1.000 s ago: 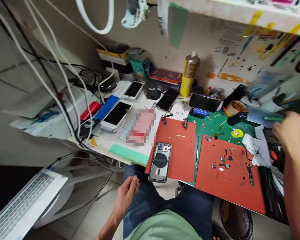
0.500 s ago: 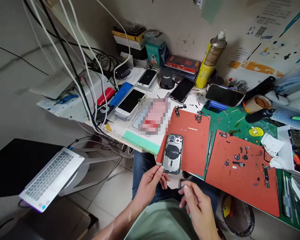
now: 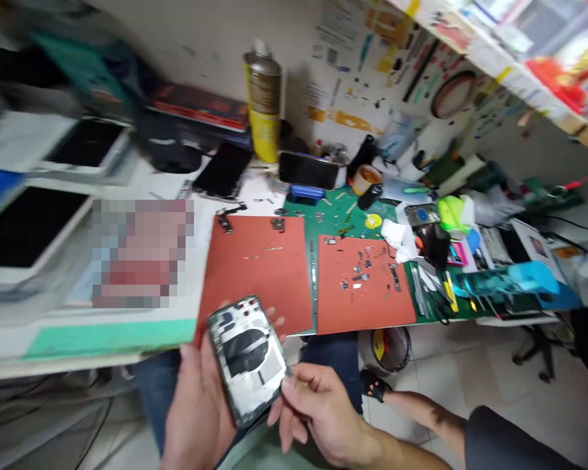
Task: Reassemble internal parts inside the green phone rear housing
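Observation:
An opened phone housing, silvery inside with a round black pad and a dark rim, is held tilted above my lap at the bench's front edge. My left hand cradles it from the left and behind, its blurred fingertips showing past the upper right edge. With thumb and fingers, my right hand grips the housing's lower right edge. Just beyond lies a red-brown mat with a few small parts at its far edge. A second red-brown mat to the right carries several tiny phone parts.
A metal tool lies between the mats. Behind stand a yellow spray can and a phone on a blue stand. White-framed phones lie left. Tools and a blue bottle crowd the right. Another person's arm shows lower right.
The view has swung right. My right hand, apart from the housing before, now grips its edge. My left hand has shifted from the bottom corner to behind the housing, which is tilted differently.

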Demonstrator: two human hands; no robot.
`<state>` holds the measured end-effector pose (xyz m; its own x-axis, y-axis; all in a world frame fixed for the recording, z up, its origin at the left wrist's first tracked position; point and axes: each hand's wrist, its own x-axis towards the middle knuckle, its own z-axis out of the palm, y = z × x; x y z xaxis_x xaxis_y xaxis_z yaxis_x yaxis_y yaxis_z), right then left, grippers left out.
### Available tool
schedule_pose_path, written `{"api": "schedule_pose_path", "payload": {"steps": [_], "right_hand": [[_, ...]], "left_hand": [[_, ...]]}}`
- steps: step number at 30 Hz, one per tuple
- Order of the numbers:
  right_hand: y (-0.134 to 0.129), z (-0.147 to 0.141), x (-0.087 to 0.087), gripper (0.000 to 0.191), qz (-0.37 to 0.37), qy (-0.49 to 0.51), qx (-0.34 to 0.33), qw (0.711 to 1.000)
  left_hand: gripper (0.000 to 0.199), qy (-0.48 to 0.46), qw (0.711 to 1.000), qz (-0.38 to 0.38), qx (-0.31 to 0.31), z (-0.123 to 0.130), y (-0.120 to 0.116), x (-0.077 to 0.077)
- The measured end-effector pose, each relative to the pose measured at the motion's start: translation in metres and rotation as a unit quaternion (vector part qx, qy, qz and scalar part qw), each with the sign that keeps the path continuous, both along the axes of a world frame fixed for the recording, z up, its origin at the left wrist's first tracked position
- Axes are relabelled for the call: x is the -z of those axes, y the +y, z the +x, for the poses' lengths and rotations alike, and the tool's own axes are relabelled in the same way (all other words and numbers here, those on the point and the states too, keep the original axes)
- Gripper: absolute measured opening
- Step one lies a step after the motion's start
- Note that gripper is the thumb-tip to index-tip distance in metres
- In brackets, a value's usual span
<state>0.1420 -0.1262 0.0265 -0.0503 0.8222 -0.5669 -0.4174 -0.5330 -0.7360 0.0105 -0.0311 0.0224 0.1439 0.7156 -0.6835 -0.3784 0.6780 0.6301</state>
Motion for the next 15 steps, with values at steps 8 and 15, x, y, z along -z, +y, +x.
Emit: {"api": "schedule_pose_path", "payload": {"steps": [8, 15], "right_hand": [[-0.029, 0.119, -0.012, 0.045, -0.03, -0.42, 0.164, 0.892], [-0.046, 0.232, 0.006, 0.039, -0.106, -0.693, 0.225, 0.676]], "left_hand": [[0.053, 0.078, 0.995, -0.029, 0.047, 0.044, 0.044, -0.034], [0.052, 0.074, 0.996, -0.042, 0.036, 0.051, 0.051, -0.029]]}}
